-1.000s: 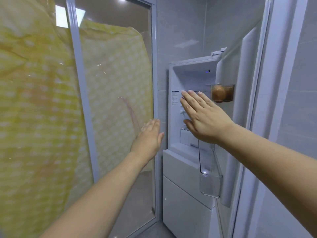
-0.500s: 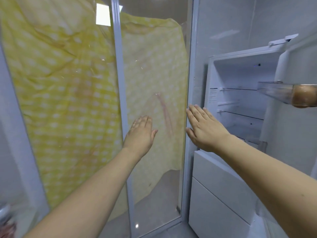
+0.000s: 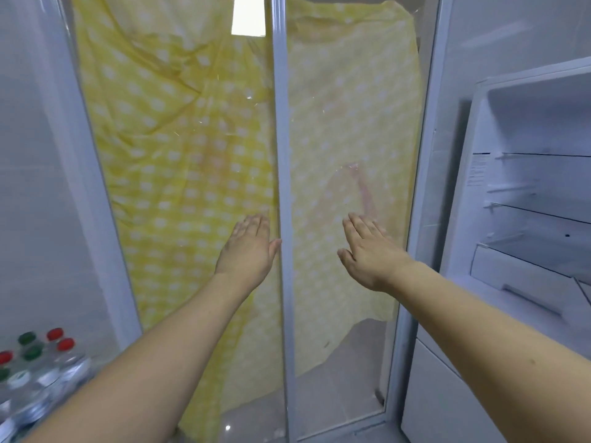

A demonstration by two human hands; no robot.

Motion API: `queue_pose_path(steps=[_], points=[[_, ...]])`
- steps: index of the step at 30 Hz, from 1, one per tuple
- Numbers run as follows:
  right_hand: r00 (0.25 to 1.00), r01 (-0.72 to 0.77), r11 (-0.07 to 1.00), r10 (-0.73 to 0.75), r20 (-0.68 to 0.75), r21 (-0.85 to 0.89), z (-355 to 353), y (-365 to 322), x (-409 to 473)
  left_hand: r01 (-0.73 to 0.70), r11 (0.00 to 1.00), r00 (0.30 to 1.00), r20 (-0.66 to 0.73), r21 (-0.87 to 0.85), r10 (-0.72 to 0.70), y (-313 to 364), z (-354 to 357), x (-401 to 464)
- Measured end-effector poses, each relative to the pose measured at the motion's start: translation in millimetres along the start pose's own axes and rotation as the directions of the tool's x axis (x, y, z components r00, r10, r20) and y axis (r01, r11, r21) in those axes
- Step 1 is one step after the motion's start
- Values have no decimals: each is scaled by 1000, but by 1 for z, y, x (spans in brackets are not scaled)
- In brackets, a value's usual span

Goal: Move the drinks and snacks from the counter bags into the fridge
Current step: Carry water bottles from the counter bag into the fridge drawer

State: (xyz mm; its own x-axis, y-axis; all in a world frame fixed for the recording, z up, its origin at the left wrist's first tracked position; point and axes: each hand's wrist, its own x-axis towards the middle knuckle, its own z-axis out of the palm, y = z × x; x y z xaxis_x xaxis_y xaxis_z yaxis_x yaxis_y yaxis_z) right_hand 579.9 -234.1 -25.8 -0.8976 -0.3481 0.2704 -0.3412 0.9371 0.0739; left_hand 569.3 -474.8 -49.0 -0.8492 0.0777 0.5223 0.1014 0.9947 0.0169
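Both arms reach forward in front of a glass sliding door. My left hand (image 3: 248, 247) is flat with straight fingers and holds nothing. My right hand (image 3: 371, 251) is likewise flat and empty, just right of the door's middle frame. The white fridge (image 3: 524, 199) stands open at the far right, showing bare shelves and a drawer front. Several clear drink bottles (image 3: 35, 375) with red and green caps sit at the bottom left corner.
A glass sliding door (image 3: 279, 174) with a pale metal frame fills the middle; a yellow checked cloth (image 3: 179, 148) hangs behind it. Grey tiled wall (image 3: 32, 155) stands at the left. Floor shows below the cloth.
The view has swung left: the fridge slid to the right edge and its door bin left the frame, while the bottles came into view at bottom left. Both hands stay flat and empty.
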Motion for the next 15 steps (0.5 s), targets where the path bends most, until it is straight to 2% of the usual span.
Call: queue_pose_path(steps=[8, 15], points=[[978, 200, 977, -203, 42, 70, 28, -49, 58, 178, 980, 982, 50, 88, -183, -50, 9, -12], [921, 381, 916, -388, 35, 124, 47, -111, 95, 364, 914, 925, 45, 178, -377, -110, -6, -50]])
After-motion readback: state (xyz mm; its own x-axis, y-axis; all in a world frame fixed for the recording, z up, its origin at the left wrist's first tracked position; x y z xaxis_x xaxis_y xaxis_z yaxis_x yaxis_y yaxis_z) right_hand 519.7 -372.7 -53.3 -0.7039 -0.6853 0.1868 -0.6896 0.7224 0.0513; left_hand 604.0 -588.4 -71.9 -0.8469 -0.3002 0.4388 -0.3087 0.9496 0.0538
